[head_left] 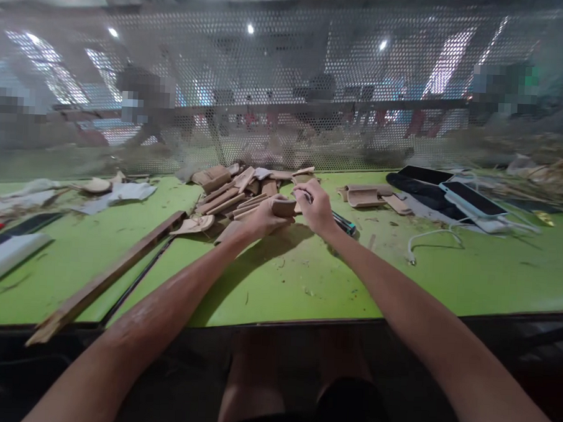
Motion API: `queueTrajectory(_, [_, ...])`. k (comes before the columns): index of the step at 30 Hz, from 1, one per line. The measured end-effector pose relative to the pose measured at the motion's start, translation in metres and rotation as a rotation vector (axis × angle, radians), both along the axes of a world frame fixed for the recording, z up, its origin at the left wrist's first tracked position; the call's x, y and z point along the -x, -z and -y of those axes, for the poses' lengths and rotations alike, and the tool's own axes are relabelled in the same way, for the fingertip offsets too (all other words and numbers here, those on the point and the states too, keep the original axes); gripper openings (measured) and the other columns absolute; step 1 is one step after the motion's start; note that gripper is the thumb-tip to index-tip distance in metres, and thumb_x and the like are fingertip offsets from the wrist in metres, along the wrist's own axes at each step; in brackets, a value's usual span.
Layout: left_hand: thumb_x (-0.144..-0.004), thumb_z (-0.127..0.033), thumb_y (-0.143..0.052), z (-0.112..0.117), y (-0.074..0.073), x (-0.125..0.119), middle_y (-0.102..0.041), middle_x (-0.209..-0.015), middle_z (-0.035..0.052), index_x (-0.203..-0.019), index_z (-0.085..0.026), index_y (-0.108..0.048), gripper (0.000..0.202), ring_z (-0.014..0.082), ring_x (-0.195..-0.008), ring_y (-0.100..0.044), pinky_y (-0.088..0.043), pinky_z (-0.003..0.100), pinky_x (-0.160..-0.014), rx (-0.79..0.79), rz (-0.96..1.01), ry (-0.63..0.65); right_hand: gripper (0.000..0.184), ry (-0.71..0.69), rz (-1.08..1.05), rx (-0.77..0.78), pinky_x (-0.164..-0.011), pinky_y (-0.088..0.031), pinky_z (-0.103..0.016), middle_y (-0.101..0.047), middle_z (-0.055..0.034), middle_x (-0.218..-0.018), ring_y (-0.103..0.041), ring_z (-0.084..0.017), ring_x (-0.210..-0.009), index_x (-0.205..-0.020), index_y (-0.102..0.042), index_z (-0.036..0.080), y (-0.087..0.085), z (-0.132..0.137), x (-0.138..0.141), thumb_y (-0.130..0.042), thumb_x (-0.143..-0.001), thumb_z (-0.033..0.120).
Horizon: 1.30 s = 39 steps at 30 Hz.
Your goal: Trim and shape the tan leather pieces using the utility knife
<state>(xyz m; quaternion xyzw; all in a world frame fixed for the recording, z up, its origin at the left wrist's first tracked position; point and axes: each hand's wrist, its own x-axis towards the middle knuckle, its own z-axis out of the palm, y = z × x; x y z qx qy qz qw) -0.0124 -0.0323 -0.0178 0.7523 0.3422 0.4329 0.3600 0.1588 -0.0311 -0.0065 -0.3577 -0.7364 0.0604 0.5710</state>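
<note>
A curved brown piece (283, 207), looking like wood or bamboo, is gripped in my left hand (261, 220), just above the green table. Close beside it, my right hand (317, 206) is closed in a pinch near the piece's right end. Something thin and dark shows at its fingertips, too small to name. Behind my left hand lies a heap of similar brown pieces (221, 199), flat and curved ones mixed. A teal-and-black slim object (344, 224), partly hidden by my right wrist, rests on the table.
A long wooden strip (115, 269) juts past the table's (278, 285) front edge at left. More curved pieces (363, 195) lie right of my hands. Farther right are two phones (475, 199) and a white cable (434, 233). A perforated metal screen (278, 80) stands behind.
</note>
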Motion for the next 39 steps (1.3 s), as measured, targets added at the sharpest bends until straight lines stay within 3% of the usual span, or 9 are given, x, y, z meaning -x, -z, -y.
queueTrajectory(5, [-0.071, -0.038, -0.077, 0.002, 0.001, -0.001, -0.07, -0.089, 0.005, -0.094, -0.013, -0.069, 0.035, 0.0165, -0.077, -0.064, -0.052, 0.027, -0.07, 0.028, 0.014, 0.023, 0.024, 0.071, 0.074, 0.093, -0.084, -0.044, -0.033, -0.058, -0.0052, -0.087, -0.056, -0.02, -0.085, -0.081, -0.065, 0.02, 0.012, -0.01, -0.011, -0.047, -0.093, 0.031])
queueTrajectory(9, [-0.065, -0.027, -0.078, 0.008, -0.002, -0.002, -0.069, -0.087, 0.0028, -0.097, -0.013, -0.069, 0.036, 0.0137, -0.073, -0.06, -0.048, 0.024, -0.066, -0.026, -0.06, -0.045, 0.022, 0.185, -0.004, 0.211, -0.083, -0.044, -0.034, -0.062, -0.0061, -0.086, -0.057, -0.021, -0.084, -0.079, -0.066, 0.019, 0.022, -0.022, -0.024, -0.048, -0.089, 0.028])
queueTrajectory(13, [-0.067, -0.024, -0.076, 0.009, -0.002, -0.001, -0.071, -0.091, 0.0039, -0.105, -0.012, -0.069, 0.04, 0.0147, -0.076, -0.062, -0.05, 0.025, -0.069, -0.031, -0.079, -0.037, 0.021, 0.15, -0.016, 0.207, -0.086, -0.044, -0.035, -0.066, -0.0066, -0.089, -0.059, -0.022, -0.088, -0.08, -0.068, 0.019, 0.022, -0.023, -0.024, -0.05, -0.087, 0.028])
queueTrajectory(18, [-0.079, -0.038, -0.073, 0.008, -0.001, 0.003, -0.073, -0.11, 0.0112, -0.112, -0.013, -0.067, 0.041, 0.022, -0.099, -0.068, -0.054, 0.033, -0.086, -0.039, -0.015, -0.161, 0.02, 0.141, -0.014, 0.257, -0.085, -0.044, -0.034, -0.067, -0.0063, -0.087, -0.06, -0.021, -0.086, -0.078, -0.068, 0.019, 0.021, -0.019, -0.019, -0.052, -0.085, 0.029])
queueTrajectory(24, [-0.077, -0.038, -0.078, 0.008, -0.005, 0.006, -0.074, -0.102, 0.0083, -0.106, -0.015, -0.065, 0.039, 0.0204, -0.096, -0.07, -0.055, 0.032, -0.087, -0.047, 0.061, -0.158, 0.021, 0.12, -0.019, 0.274, -0.083, -0.044, -0.034, -0.068, -0.006, -0.083, -0.06, -0.021, -0.084, -0.075, -0.068, 0.019, 0.019, -0.017, -0.021, -0.053, -0.085, 0.03])
queueTrajectory(29, [-0.079, -0.039, -0.074, 0.001, -0.005, 0.006, -0.072, -0.096, 0.0083, -0.099, -0.014, -0.063, 0.033, 0.02, -0.092, -0.068, -0.054, 0.034, -0.085, -0.098, 0.11, -0.176, 0.023, 0.116, 0.004, 0.269, -0.083, -0.044, -0.036, -0.068, -0.0069, -0.084, -0.059, -0.022, -0.083, -0.076, -0.068, 0.019, 0.021, -0.019, -0.019, -0.053, -0.086, 0.033])
queueTrajectory(32, [-0.08, -0.037, -0.072, -0.004, -0.007, 0.012, -0.07, -0.098, 0.007, -0.1, -0.015, -0.063, 0.031, 0.0191, -0.092, -0.064, -0.05, 0.032, -0.083, -0.241, -0.049, -0.214, 0.023, 0.102, 0.029, 0.274, -0.085, -0.045, -0.036, -0.068, -0.007, -0.086, -0.06, -0.022, -0.086, -0.078, -0.069, 0.019, 0.021, -0.018, -0.017, -0.053, -0.086, 0.033])
queueTrajectory(36, [-0.075, -0.042, -0.076, -0.006, -0.012, 0.022, -0.061, -0.073, 0.0007, -0.079, -0.016, -0.061, 0.029, 0.0146, -0.069, -0.051, -0.038, 0.027, -0.064, -0.272, -0.258, -0.265, 0.023, 0.107, 0.036, 0.282, -0.084, -0.045, -0.035, -0.067, -0.0063, -0.085, -0.06, -0.021, -0.085, -0.077, -0.069, 0.019, 0.021, -0.017, -0.015, -0.053, -0.085, 0.033])
queueTrajectory(39, [-0.076, -0.045, -0.074, -0.001, -0.015, 0.021, -0.056, -0.067, -0.0009, -0.072, -0.016, -0.059, 0.033, 0.0129, -0.064, -0.046, -0.034, 0.026, -0.06, -0.251, -0.212, -0.274, 0.023, 0.094, 0.008, 0.276, -0.082, -0.046, -0.035, -0.066, -0.0061, -0.084, -0.06, -0.021, -0.084, -0.076, -0.067, 0.019, 0.02, -0.017, -0.015, -0.052, -0.085, 0.035])
